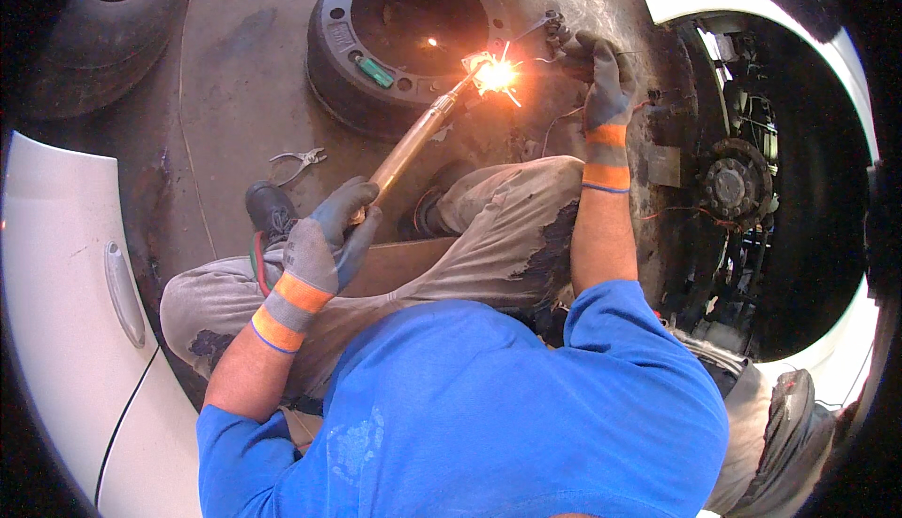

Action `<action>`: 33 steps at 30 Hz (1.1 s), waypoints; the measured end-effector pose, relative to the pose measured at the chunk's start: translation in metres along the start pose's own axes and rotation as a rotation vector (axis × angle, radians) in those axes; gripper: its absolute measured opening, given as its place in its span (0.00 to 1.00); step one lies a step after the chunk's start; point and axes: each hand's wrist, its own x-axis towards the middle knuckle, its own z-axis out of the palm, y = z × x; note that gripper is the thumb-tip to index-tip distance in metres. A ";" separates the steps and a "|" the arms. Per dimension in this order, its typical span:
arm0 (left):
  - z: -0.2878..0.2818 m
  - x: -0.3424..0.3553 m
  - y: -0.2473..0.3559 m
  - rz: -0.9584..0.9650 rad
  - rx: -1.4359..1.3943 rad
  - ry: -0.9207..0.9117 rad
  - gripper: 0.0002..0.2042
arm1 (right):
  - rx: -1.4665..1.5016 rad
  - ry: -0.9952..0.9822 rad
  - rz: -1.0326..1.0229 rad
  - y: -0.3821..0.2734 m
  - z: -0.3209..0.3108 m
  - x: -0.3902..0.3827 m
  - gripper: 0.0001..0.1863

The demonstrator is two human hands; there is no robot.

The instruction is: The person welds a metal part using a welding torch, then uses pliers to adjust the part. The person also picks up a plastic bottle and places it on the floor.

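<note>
My left hand [334, 231], in a grey glove with an orange-banded cuff, is wrapped round the long brass handle of a gas torch [413, 147]. The torch points up and to the right, its tip at a bright, sparking glow [495, 75] beside the rim of a dark brake drum [332, 25]. Glare hides the heated piece. My right hand [606, 77], gloved alike, is closed to the right of the glow. A thin wire-like rod [537, 59] runs from its fingers toward the glow. Small dark metal parts [552, 20] show near those fingertips.
A green object [375, 72] lies on the drum's rim. Pliers [299, 161] rest on the floor. A tire [94, 58] stands upper left, above a white vehicle panel [61, 236]. At right is a wheel hub [736, 183] inside a white wheel arch. Another person's leg [742, 433] shows lower right.
</note>
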 end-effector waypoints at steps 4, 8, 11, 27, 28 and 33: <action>-0.001 0.000 0.001 -0.017 -0.004 0.002 0.12 | -0.005 0.013 0.009 0.000 0.000 0.001 0.19; -0.003 0.002 0.005 -0.038 0.006 -0.015 0.12 | 0.030 0.011 0.028 0.001 0.001 0.000 0.20; -0.001 -0.001 0.000 -0.010 0.047 0.040 0.12 | 0.061 0.012 0.012 0.003 -0.001 0.000 0.20; -0.087 0.018 0.006 -0.442 -0.345 0.688 0.14 | -0.284 -0.680 -0.555 -0.023 0.127 -0.054 0.20; -0.086 0.023 0.009 -0.408 -0.351 0.717 0.14 | -0.328 -0.742 -0.535 -0.018 0.137 -0.059 0.19; -0.096 0.040 0.041 -0.062 -0.181 0.708 0.18 | -0.402 -0.742 -0.588 0.000 0.170 -0.031 0.20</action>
